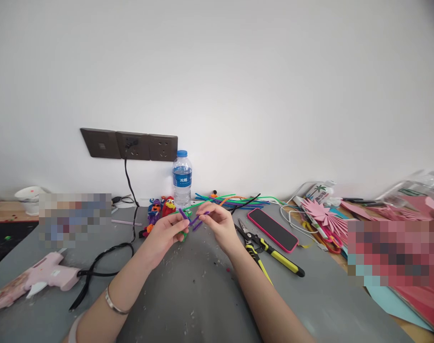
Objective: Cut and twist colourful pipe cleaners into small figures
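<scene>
Purple pipe cleaner pieces point(193, 221) are between my two hands, above the grey mat. My left hand point(170, 233) pinches a purple piece between thumb and finger, and a bit of green shows under its fingertips. My right hand point(217, 225) is closed on a thin purple piece, its fingertips close to those of the left. Behind the left hand stand small pipe cleaner figures, one purple and orange point(154, 209) and one red and yellow point(169, 206). Colourful pipe cleaners point(238, 202) lie in a bundle behind the right hand.
A water bottle point(182, 180) stands against the wall. At left lies a pink glue gun point(48, 274) with a black cord point(91, 267). Yellow-handled pliers point(279, 257) and a phone point(273, 229) are right of my right hand. Pink paper point(322, 214) is farther right.
</scene>
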Tool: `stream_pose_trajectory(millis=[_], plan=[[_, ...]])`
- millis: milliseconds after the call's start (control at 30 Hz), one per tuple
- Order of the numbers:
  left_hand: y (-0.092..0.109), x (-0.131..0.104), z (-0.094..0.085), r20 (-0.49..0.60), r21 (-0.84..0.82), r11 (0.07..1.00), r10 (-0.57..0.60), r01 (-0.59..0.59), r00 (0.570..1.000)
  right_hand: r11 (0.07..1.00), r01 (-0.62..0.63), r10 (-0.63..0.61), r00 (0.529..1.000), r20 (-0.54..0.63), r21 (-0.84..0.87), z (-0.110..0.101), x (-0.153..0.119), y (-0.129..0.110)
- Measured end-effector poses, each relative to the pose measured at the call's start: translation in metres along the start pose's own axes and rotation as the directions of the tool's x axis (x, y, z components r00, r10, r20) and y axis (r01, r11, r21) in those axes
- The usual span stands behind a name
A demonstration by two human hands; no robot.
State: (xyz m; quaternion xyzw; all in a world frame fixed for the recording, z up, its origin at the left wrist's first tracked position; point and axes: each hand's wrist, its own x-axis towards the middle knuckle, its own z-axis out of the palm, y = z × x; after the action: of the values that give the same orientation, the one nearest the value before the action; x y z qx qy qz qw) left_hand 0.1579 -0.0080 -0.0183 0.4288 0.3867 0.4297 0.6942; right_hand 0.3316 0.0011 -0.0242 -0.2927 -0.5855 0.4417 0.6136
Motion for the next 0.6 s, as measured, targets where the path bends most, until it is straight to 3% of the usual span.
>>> stream_pose_trajectory(millis=[300,500,600], plan=[[0.0021,-0.0037,0.0025,0.111,0.302,0.948,0.068,-0.099,0.992,0.987,-0.155,0.152,0.983,0.099,0.029,-0.0024,-0.0011,0.0001],[0.0062,-0.0068,0.0052,0.172,0.357,0.931,0.017,-0.079,0.985,0.985,-0.157,0.138,0.965,0.224,0.067,-0.0010,-0.0014,-0.0010],[0.0078,-0.0074,0.0044,0.192,0.381,0.924,-0.032,-0.045,0.981,0.966,-0.241,0.211,0.941,0.265,0.088,-0.0029,-0.0019,-0.0024]])
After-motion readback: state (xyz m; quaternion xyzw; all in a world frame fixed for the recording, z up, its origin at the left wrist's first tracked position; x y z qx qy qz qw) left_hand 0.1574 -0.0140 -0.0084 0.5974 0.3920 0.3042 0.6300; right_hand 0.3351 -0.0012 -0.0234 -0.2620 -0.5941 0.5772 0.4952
